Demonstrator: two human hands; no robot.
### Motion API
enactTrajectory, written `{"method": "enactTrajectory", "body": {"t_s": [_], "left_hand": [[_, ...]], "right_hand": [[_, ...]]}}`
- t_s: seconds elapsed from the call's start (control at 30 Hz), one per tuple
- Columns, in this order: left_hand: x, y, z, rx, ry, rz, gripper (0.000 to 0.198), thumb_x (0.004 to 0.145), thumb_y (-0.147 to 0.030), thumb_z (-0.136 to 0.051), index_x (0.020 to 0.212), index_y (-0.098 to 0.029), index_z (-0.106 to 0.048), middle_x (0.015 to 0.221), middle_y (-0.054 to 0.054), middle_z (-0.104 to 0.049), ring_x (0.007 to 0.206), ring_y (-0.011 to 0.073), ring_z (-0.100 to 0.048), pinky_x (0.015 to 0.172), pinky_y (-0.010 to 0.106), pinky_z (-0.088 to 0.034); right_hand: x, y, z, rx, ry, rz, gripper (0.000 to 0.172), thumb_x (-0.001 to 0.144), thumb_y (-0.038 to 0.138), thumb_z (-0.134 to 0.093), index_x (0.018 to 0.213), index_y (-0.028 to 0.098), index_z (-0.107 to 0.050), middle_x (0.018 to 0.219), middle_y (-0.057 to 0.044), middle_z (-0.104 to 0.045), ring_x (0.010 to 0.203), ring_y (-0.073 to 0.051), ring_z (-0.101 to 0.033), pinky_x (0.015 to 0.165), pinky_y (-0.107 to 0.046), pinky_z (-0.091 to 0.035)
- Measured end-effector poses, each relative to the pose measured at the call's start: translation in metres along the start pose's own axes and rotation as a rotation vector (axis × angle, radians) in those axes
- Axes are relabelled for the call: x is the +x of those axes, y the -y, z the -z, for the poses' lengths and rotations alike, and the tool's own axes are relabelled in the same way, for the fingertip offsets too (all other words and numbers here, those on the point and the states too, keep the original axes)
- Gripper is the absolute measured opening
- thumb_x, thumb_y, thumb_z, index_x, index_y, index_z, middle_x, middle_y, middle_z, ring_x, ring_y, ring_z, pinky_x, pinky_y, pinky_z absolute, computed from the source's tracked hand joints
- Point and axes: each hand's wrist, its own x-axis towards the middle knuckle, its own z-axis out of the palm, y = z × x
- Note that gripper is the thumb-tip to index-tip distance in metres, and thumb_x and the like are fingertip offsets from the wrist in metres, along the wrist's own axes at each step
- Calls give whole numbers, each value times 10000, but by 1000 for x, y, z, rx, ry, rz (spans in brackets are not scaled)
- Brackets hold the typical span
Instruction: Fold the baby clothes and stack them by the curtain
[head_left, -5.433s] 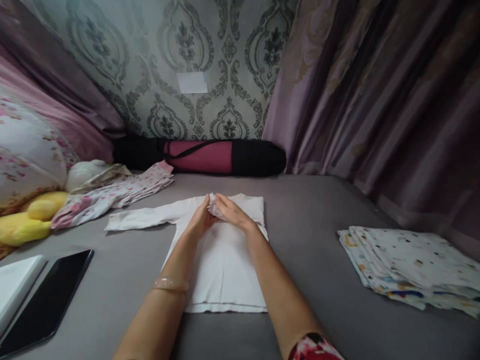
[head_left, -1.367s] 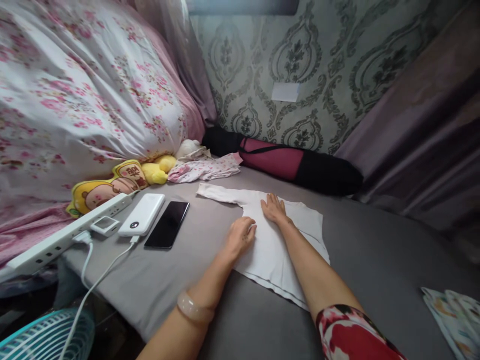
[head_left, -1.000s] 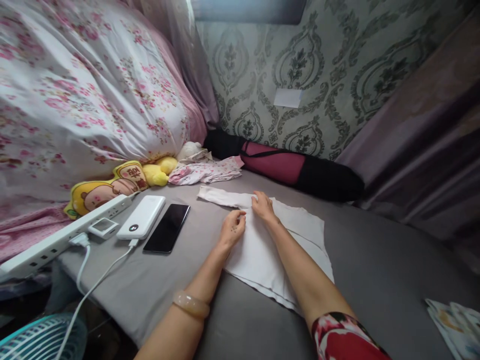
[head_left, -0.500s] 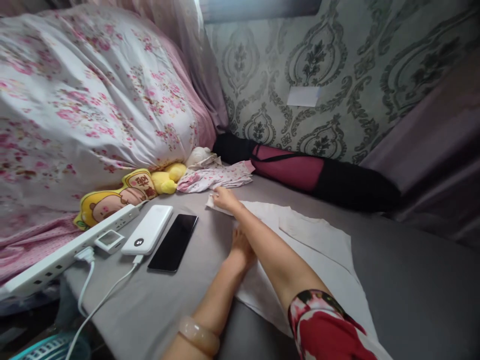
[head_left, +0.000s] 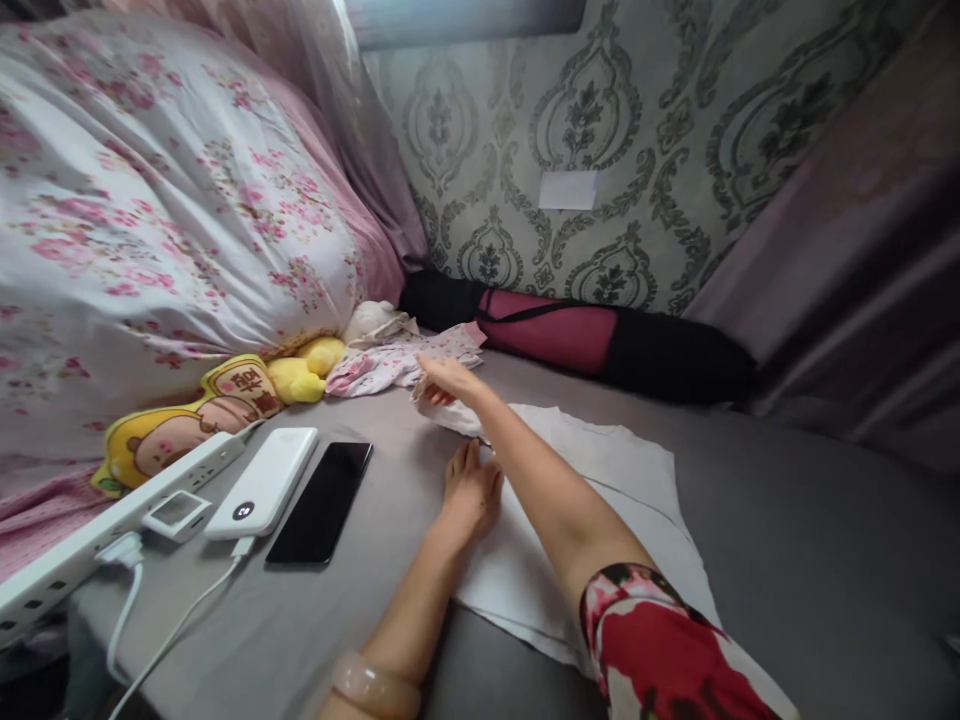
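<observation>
A white shirt [head_left: 637, 470] lies spread on the grey sheet, one part folded over toward its far right side. My right hand [head_left: 450, 380], reaching across from the floral sleeve, pinches a narrow end of the shirt, probably a sleeve, and holds it slightly raised. Closer to me, my left hand [head_left: 474, 490] has its bent fingers closed at the shirt's left edge; the fingertips are partly hidden in the cloth. A pale bangle circles my left wrist. Just beyond my right hand lies a crumpled pink-and-white patterned cloth [head_left: 379, 368].
Left of my hands lie a black phone [head_left: 321, 503], a white power bank [head_left: 262, 482] with a cable, and a power strip [head_left: 124, 530] with a charger [head_left: 177, 514]. Yellow plush toys [head_left: 300, 372] rest by a floral-covered heap [head_left: 187, 200]. A long black-and-maroon bag [head_left: 555, 335] lies along the wall.
My right hand has lifted the shirt's end and turned it, so it now curves up from the sheet. My left hand stays at the shirt's edge. The view has shifted slightly right.
</observation>
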Motion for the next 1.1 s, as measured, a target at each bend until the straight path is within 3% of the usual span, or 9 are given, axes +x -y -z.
{"method": "enactTrajectory", "body": {"t_s": [0.13, 0.23, 0.37, 0.53, 0.6, 0.67, 0.73, 0.9, 1.1], "left_hand": [[-1, -3, 4, 79, 25, 31, 442, 938, -282, -410, 1366, -258, -515, 1485, 136, -370, 1346, 344, -336, 1060, 511, -331], [0, -4, 6, 71, 35, 41, 462, 937, -288, -412, 1392, -260, -492, 1521, 143, -322, 1372, 335, -316, 1078, 496, -317], [0, -5, 9, 40, 56, 81, 477, 926, -290, -428, 1399, -259, -479, 1558, 165, -246, 1405, 350, -274, 1077, 520, -309], [0, -3, 8, 53, 55, 12, 454, 922, -247, -400, 1365, -272, -500, 1590, 107, -221, 1428, 315, -243, 1095, 524, -284], [0, -1, 6, 58, 58, -33, 470, 921, -217, -373, 1374, -269, -485, 1591, 73, -239, 1432, 305, -236, 1099, 518, -282], [1, 0, 4, 56, 71, -80, 498, 911, -173, -352, 1387, -262, -469, 1585, 53, -268, 1438, 293, -225, 1106, 513, -273], [1, 1, 4, 47, 76, -120, 529, 895, -130, -339, 1393, -258, -463, 1570, 48, -307, 1440, 278, -227, 1114, 509, -259], [-2, 1, 5, 28, 59, -163, 500, 896, -122, -327, 1339, -248, -522, 1521, 51, -400, 1420, 282, -271, 1106, 511, -258], [-2, 0, 5, 46, 56, -187, 511, 860, -82, -351, 1302, -249, -546, 1474, 53, -459, 1352, 270, -346, 1081, 474, -276]], "right_hand": [[-33, 2, 53, 160, 7, -68, 558, 936, 636, -394, 732, 154, -588, 566, -25, -625, 446, -92, -542, 440, -177, -417], [-63, 1, 84, 64, 11, -39, 412, 884, 525, -602, 688, 166, -556, 545, 4, -601, 429, -66, -496, 417, -159, -373], [-101, -6, 118, -46, -13, -15, 321, 856, 405, -676, 680, 167, -552, 537, 33, -555, 438, -48, -456, 409, -152, -334], [-140, -25, 154, -100, -25, -9, 96, 816, 241, -672, 807, 162, -618, 574, 55, -514, 472, -49, -440, 423, -152, -331], [-154, -36, 165, -126, -78, -35, 186, 789, 201, -665, 968, 155, -644, 620, 50, -539, 490, -57, -453, 436, -158, -349], [-167, -49, 173, -144, -143, -85, 368, 769, 187, -663, 1131, 140, -618, 647, 44, -562, 501, -67, -469, 449, -169, -364], [-178, -63, 177, -153, -195, -141, 437, 763, 182, -658, 1191, 115, -601, 634, 39, -568, 501, -76, -474, 455, -179, -364], [-196, -103, 177, -147, -273, -271, 262, 789, 185, -639, 1030, 89, -681, 541, 31, -538, 460, -74, -457, 439, -183, -351], [-212, -156, 162, -107, -367, -374, 276, 815, 211, -652, 1062, 89, -657, 580, 43, -555, 437, -63, -457, 439, -178, -378]]}}
